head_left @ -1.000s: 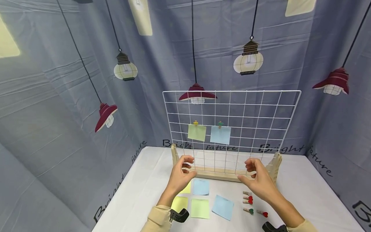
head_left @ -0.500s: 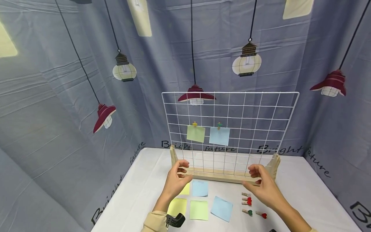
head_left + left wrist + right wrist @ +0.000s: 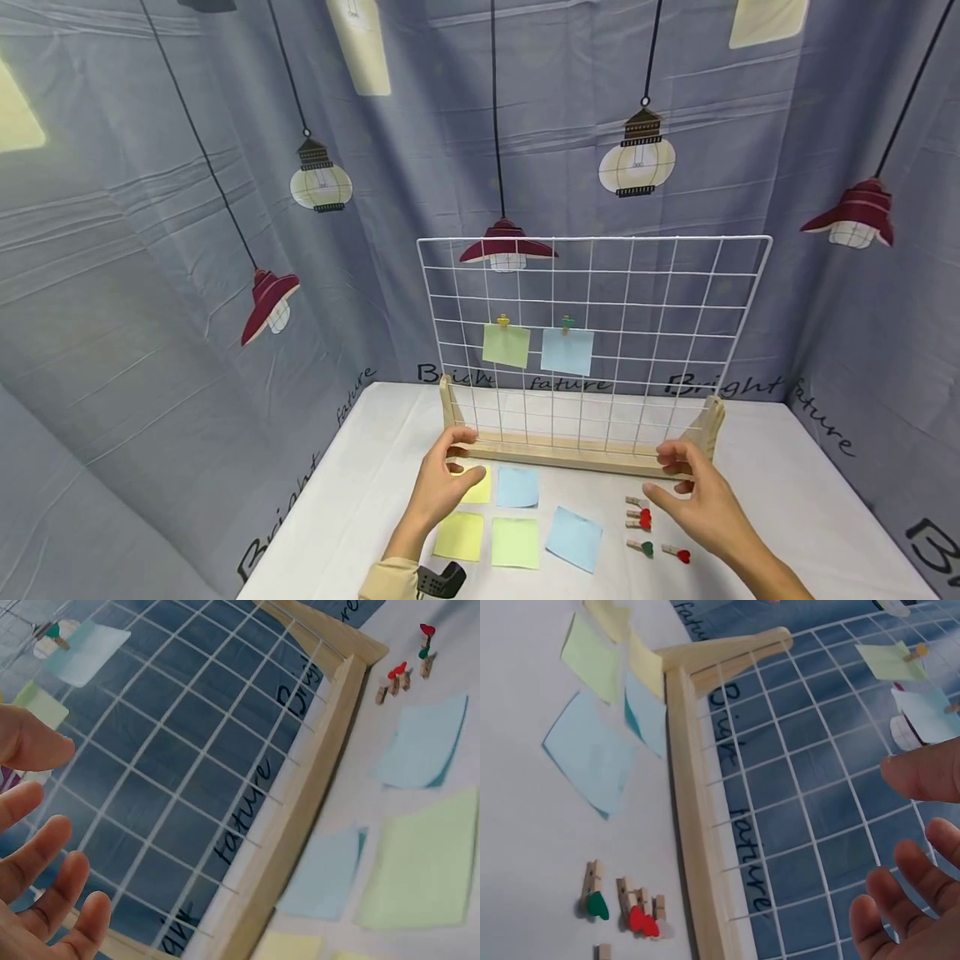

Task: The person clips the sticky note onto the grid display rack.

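Note:
My left hand (image 3: 437, 483) hovers over the left of the table, fingers loosely bent and nothing in them, near the yellow sticky notes (image 3: 459, 536). On the other side my right hand (image 3: 701, 500) is likewise relaxed and holds nothing, beside several small wooden clothespins (image 3: 640, 521) with red, green and pale heart ends. Behind both hands stands a white wire grid (image 3: 637, 317) in a wooden base (image 3: 562, 454). A green note (image 3: 506, 345) hangs on it from a yellow clothespin (image 3: 503, 320); a blue note (image 3: 567, 352) hangs from a green clothespin (image 3: 567, 322).
Between the hands lie two blue notes (image 3: 574, 539) and a green note (image 3: 515, 542) on the white table (image 3: 405, 417). A grey-blue curtain (image 3: 360, 292) printed with lamps surrounds the table at the back and sides.
Both hands have moved apart and lower, the left toward the left and the right toward the right. The notes on the grid and table and the clothespins stay in place.

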`<action>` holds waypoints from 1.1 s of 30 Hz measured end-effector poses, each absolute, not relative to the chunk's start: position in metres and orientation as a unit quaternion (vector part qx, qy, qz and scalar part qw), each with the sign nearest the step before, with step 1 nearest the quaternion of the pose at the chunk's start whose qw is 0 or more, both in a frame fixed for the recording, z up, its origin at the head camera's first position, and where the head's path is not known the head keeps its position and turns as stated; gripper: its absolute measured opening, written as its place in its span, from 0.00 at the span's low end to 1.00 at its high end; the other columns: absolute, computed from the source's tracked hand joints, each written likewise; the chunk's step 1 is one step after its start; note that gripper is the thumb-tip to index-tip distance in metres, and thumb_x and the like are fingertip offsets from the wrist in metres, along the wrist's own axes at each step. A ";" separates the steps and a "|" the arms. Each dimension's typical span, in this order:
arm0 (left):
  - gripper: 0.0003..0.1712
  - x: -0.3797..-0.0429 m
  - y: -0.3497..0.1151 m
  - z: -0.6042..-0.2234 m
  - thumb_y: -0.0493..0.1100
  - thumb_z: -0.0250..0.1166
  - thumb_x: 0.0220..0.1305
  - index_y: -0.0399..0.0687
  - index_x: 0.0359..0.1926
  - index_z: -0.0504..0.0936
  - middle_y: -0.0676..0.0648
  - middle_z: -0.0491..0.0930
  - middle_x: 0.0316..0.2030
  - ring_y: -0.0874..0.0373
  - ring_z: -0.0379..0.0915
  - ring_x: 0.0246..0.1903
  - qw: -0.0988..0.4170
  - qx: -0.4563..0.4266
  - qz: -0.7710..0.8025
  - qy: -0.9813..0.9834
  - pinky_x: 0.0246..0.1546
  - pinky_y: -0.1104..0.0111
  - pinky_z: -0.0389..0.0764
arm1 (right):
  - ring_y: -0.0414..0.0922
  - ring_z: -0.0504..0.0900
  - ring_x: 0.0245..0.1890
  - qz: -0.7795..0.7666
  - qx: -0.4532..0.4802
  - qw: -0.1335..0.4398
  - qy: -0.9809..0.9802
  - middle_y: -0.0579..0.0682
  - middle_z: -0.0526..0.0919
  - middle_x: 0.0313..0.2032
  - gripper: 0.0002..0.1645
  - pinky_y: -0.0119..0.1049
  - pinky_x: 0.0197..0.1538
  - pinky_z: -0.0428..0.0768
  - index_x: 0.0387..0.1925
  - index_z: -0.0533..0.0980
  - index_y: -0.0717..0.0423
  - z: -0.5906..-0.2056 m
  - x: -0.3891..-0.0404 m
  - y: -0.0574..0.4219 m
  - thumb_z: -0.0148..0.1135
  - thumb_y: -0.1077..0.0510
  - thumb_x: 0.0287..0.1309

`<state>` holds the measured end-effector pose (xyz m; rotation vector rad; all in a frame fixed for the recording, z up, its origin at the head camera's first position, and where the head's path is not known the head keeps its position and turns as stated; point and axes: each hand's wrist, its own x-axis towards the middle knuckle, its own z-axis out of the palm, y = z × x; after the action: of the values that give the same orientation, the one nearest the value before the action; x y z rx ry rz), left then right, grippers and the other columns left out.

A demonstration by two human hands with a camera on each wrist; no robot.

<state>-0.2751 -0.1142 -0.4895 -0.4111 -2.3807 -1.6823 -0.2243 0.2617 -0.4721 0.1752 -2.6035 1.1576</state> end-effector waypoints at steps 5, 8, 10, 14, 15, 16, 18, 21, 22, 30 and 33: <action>0.27 -0.274 -0.120 -0.500 0.35 0.74 0.53 0.52 0.55 0.79 0.46 0.81 0.54 0.56 0.73 0.47 0.094 -0.119 -0.576 -0.803 0.45 0.65 0.75 | 0.49 0.76 0.51 0.396 0.044 0.135 -0.907 0.57 0.79 0.53 0.35 0.30 0.43 0.77 0.61 0.68 0.60 -0.476 -0.223 0.268 0.76 0.53 0.59; 0.27 -0.275 -0.122 -0.507 0.35 0.74 0.53 0.50 0.55 0.79 0.45 0.81 0.53 0.56 0.72 0.47 0.093 -0.113 -0.575 -0.805 0.44 0.67 0.74 | 0.49 0.76 0.51 0.397 0.032 0.134 -0.907 0.57 0.79 0.53 0.34 0.29 0.42 0.76 0.60 0.68 0.59 -0.477 -0.223 0.271 0.75 0.53 0.59; 0.27 -0.276 -0.123 -0.512 0.35 0.74 0.53 0.50 0.55 0.79 0.44 0.80 0.53 0.56 0.72 0.47 0.094 -0.110 -0.571 -0.808 0.44 0.68 0.75 | 0.49 0.76 0.51 0.401 0.025 0.134 -0.906 0.58 0.79 0.53 0.34 0.28 0.43 0.76 0.60 0.68 0.59 -0.477 -0.223 0.272 0.75 0.53 0.59; 0.27 -0.277 -0.127 -0.524 0.36 0.73 0.53 0.50 0.55 0.79 0.43 0.79 0.52 0.58 0.72 0.46 0.097 -0.095 -0.560 -0.817 0.43 0.70 0.74 | 0.43 0.75 0.51 0.405 0.019 0.129 -0.905 0.57 0.79 0.54 0.34 0.27 0.44 0.76 0.60 0.68 0.59 -0.478 -0.223 0.274 0.75 0.52 0.60; 0.27 -0.277 -0.129 -0.527 0.36 0.73 0.52 0.51 0.54 0.79 0.44 0.80 0.52 0.59 0.72 0.45 0.100 -0.091 -0.556 -0.820 0.42 0.71 0.74 | 0.40 0.74 0.50 0.405 0.018 0.130 -0.905 0.57 0.79 0.54 0.34 0.28 0.44 0.76 0.60 0.68 0.58 -0.479 -0.222 0.273 0.75 0.52 0.59; 0.27 -0.278 -0.130 -0.530 0.36 0.73 0.52 0.51 0.54 0.79 0.44 0.80 0.51 0.58 0.72 0.44 0.103 -0.087 -0.553 -0.822 0.41 0.71 0.75 | 0.38 0.73 0.49 0.405 0.018 0.131 -0.905 0.56 0.79 0.54 0.34 0.28 0.44 0.76 0.60 0.68 0.58 -0.480 -0.222 0.273 0.75 0.52 0.59; 0.27 -0.277 -0.134 -0.538 0.35 0.73 0.51 0.51 0.54 0.79 0.45 0.80 0.51 0.56 0.73 0.44 0.104 -0.076 -0.549 -0.826 0.40 0.71 0.75 | 0.34 0.72 0.48 0.408 0.019 0.135 -0.903 0.56 0.80 0.53 0.33 0.28 0.44 0.76 0.59 0.68 0.58 -0.482 -0.221 0.273 0.75 0.53 0.59; 0.27 -0.276 -0.139 -0.550 0.35 0.73 0.51 0.51 0.53 0.79 0.45 0.80 0.51 0.50 0.74 0.46 0.095 -0.061 -0.546 -0.830 0.40 0.71 0.75 | 0.31 0.72 0.47 0.414 0.020 0.138 -0.900 0.56 0.80 0.53 0.32 0.28 0.43 0.77 0.59 0.69 0.58 -0.487 -0.220 0.273 0.75 0.53 0.59; 0.27 -0.275 -0.140 -0.554 0.35 0.73 0.51 0.50 0.53 0.79 0.43 0.80 0.52 0.47 0.74 0.46 0.090 -0.056 -0.545 -0.832 0.40 0.70 0.75 | 0.31 0.72 0.47 0.416 0.020 0.137 -0.899 0.56 0.80 0.53 0.32 0.29 0.43 0.77 0.59 0.69 0.58 -0.488 -0.219 0.273 0.75 0.53 0.59; 0.28 -0.276 -0.150 -0.578 0.35 0.73 0.49 0.44 0.54 0.79 0.40 0.82 0.52 0.52 0.74 0.44 0.090 -0.016 -0.515 -0.852 0.43 0.66 0.75 | 0.37 0.73 0.49 0.418 0.002 0.120 -0.901 0.57 0.80 0.55 0.34 0.29 0.44 0.77 0.60 0.68 0.58 -0.489 -0.216 0.272 0.75 0.51 0.60; 0.27 -0.278 -0.152 -0.585 0.35 0.73 0.46 0.45 0.51 0.81 0.42 0.83 0.48 0.53 0.75 0.41 0.105 0.000 -0.502 -0.858 0.44 0.66 0.74 | 0.39 0.73 0.49 0.415 -0.003 0.113 -0.903 0.57 0.79 0.55 0.35 0.30 0.44 0.77 0.61 0.67 0.58 -0.490 -0.216 0.273 0.74 0.50 0.60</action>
<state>-0.2780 -0.1519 -0.5851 0.0006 -2.5300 -1.4806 -0.2155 0.2732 -0.4900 -0.0074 -2.6485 1.2183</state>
